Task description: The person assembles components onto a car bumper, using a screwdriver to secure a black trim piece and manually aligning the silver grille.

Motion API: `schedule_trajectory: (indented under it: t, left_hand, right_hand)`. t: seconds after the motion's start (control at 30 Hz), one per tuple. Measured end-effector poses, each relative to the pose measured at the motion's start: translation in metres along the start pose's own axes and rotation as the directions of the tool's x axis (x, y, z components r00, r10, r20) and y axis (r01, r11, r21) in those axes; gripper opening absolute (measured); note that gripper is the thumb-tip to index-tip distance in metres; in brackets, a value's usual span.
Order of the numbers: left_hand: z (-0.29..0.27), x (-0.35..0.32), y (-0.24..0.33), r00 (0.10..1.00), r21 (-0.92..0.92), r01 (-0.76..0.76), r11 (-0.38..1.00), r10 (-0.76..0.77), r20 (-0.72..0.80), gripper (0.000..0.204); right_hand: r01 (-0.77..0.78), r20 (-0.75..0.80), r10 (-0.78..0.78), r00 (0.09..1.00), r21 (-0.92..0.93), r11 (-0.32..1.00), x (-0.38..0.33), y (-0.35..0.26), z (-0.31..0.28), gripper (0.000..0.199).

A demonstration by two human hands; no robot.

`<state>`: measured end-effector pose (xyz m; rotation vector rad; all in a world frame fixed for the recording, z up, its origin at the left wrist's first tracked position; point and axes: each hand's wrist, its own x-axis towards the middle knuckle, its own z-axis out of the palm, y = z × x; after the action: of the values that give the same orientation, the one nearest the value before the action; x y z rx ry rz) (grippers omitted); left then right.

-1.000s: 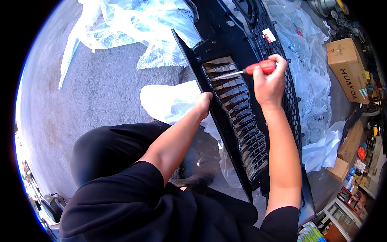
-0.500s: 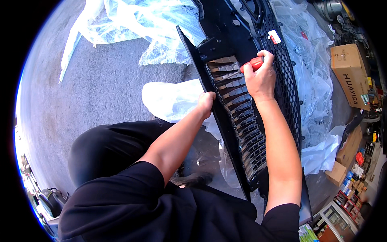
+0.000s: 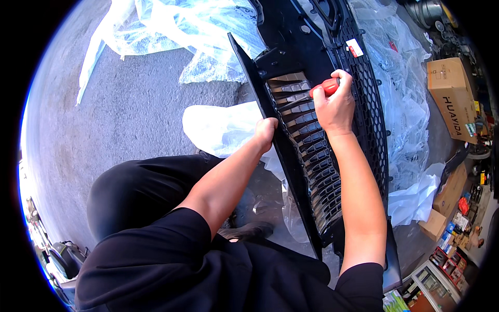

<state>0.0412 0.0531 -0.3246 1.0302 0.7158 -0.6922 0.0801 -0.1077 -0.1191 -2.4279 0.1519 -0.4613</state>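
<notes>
Screwdriver (image 3: 323,88) in right hand (image 3: 335,106), shaft pointing left into grille (image 3: 312,145)

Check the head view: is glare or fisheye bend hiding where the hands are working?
Head view: hard sunlight glares off the plastic sheeting; the black grille stays readable. Its straight edges bow toward the rim. The right hand on the red-handled screwdriver and the left hand look sharp.
</notes>
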Motion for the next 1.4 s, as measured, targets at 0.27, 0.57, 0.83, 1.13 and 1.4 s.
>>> schedule_trajectory:
  t: [0.27,0.57,0.83,1.13,1.4]
  left_hand:
    - [0.003,-0.008,0.004,1.000,-0.044,-0.027,0.999,0.027,-0.001,0.009]
    - [0.005,-0.009,0.005,1.000,-0.050,-0.030,0.998,0.030,-0.004,0.008]
    - [0.003,-0.004,0.003,0.999,-0.017,-0.030,0.999,0.030,-0.026,0.009]
    - [0.002,-0.005,0.005,1.000,0.004,-0.025,1.000,0.025,0.003,0.004]
    - [0.009,-0.015,0.011,1.000,-0.046,-0.025,0.999,0.024,-0.008,0.009]
  right_hand:
    - [0.023,-0.044,-0.023,0.999,0.004,1.000,-0.001,-0.001,-0.003,0.043]
    - [0.024,-0.030,-0.024,0.999,0.009,1.000,0.000,-0.001,0.002,0.044]
    - [0.003,-0.005,-0.003,1.000,0.021,1.000,-0.001,-0.001,0.000,0.044]
    - [-0.045,-0.048,0.046,0.998,0.032,0.999,0.001,0.003,-0.006,0.043]
    - [-0.036,-0.035,0.037,0.999,0.030,0.999,-0.002,0.006,-0.001,0.043]
